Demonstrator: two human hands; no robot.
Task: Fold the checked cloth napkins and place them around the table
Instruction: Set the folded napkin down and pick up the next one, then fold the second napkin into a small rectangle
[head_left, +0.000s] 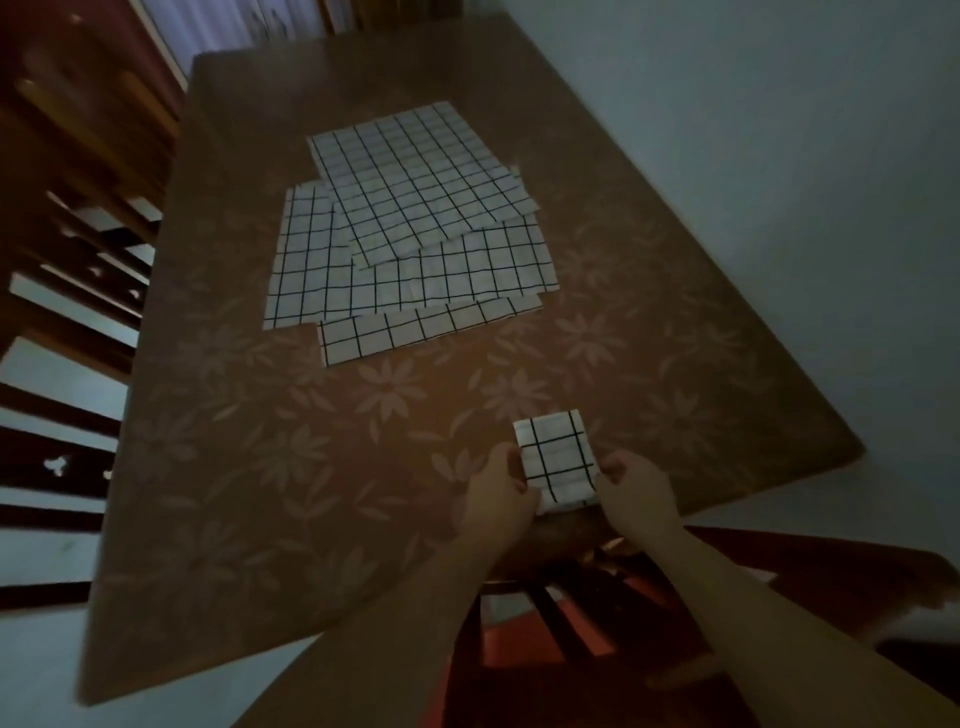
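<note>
The fingers (511, 460) of both hands curl out of sight behind the folded napkin (557, 454), whose near edge hides between the wrists. In the pile (410, 228) the lower cloths are mostly covered (count unclear). Chairs (67, 291) are cut off at the left edge.

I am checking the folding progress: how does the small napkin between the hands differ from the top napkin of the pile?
The small napkin is folded into a compact square; the top napkin lies spread flat. The small napkin sits at the near table edge, gripped by the left hand and right hand; the top napkin rests untouched on other napkins. Both are white with black checks.
</note>
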